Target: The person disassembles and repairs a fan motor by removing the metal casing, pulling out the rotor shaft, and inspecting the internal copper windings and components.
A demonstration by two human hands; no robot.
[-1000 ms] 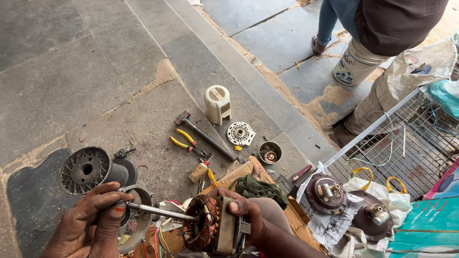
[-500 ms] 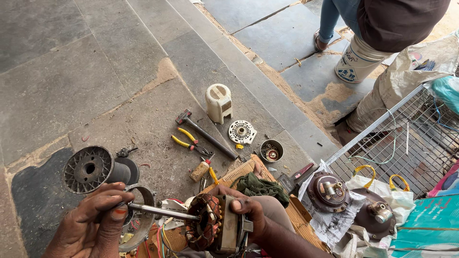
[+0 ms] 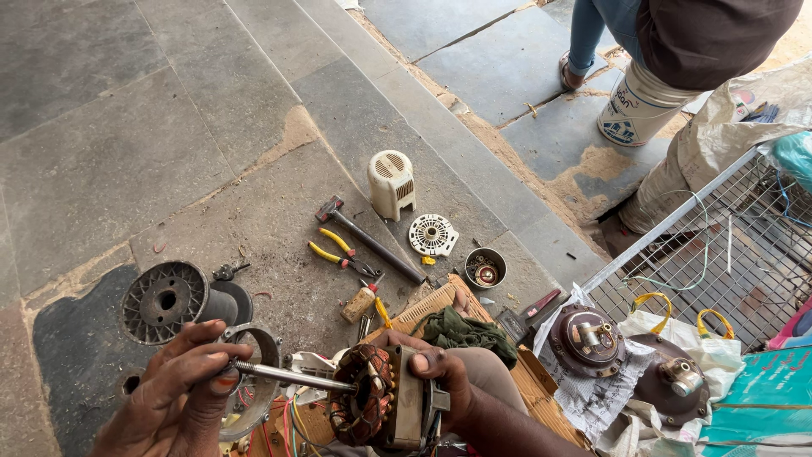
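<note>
A motor stator (image 3: 376, 406) sits low in the middle of the view, a squat metal block ringed with glossy copper-brown windings bound in cord. The right hand (image 3: 440, 372) wraps over its top, fingers curled shut on the metal casing. A thin, smooth steel rod (image 3: 292, 376) runs from the left into the stator's bore. The left hand (image 3: 182, 389) pinches the rod's near end between thumb and fingertips, the other fingers loosely bent. Behind that hand lies a dark, ribbed winding spool (image 3: 169, 300) on the rough grey stone floor (image 3: 127, 127). Farther off rest yellow-handled pliers (image 3: 338, 254), a long hammer (image 3: 368, 239), a cream slotted plastic cover (image 3: 391, 182) and a white round vented disc (image 3: 433, 234).
</note>
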